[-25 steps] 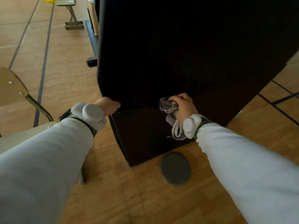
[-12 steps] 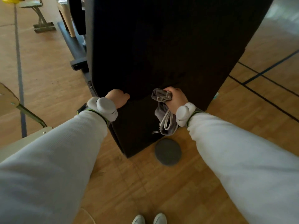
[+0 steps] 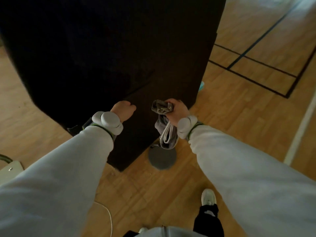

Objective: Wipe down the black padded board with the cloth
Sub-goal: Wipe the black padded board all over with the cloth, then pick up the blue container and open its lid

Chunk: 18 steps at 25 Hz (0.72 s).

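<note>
The black padded board [image 3: 111, 48] stands upright on the wooden floor and fills the upper middle of the head view. My left hand [image 3: 123, 111] lies against its lower face near the fold, fingers curled under; whether they grip the board is hidden. My right hand [image 3: 177, 112] grips a bunched grey cloth [image 3: 162, 108] just in front of the board's lower right part. The cloth's tail with a white trim hangs below my wrist.
A round grey disc [image 3: 162, 159] lies on the floor at the board's base. Black court lines [image 3: 253, 65] cross the floor at right. A chair corner [image 3: 10, 168] shows at far left. A thin white cable [image 3: 109, 218] lies near my shoe [image 3: 208, 197].
The view has swung left and down, so the board now fills more of the frame. Both hands stay at the board's lower part; my right hand has drawn slightly back with the cloth.
</note>
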Motion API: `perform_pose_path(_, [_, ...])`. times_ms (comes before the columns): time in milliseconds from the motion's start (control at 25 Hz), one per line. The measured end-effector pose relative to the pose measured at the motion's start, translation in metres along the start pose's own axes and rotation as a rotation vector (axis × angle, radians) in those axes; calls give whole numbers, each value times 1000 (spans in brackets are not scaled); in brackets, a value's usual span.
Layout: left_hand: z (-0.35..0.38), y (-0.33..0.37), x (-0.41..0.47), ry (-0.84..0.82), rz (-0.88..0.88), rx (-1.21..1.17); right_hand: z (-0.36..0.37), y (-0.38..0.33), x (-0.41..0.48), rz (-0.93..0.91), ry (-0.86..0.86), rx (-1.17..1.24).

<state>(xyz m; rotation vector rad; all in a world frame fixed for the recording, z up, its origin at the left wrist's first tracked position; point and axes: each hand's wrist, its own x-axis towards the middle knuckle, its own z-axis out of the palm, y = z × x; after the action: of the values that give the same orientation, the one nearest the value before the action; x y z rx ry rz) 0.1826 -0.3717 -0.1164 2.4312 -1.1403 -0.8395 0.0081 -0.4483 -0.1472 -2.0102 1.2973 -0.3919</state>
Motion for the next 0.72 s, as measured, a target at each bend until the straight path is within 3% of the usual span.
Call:
perform_pose_path(360, [129, 192, 60, -81, -171, -79, -154, 170, 79, 82, -60, -29])
perform_pose_path(720, [200, 323, 149, 3, -124, -181, -251, 274, 182, 119, 4, 49])
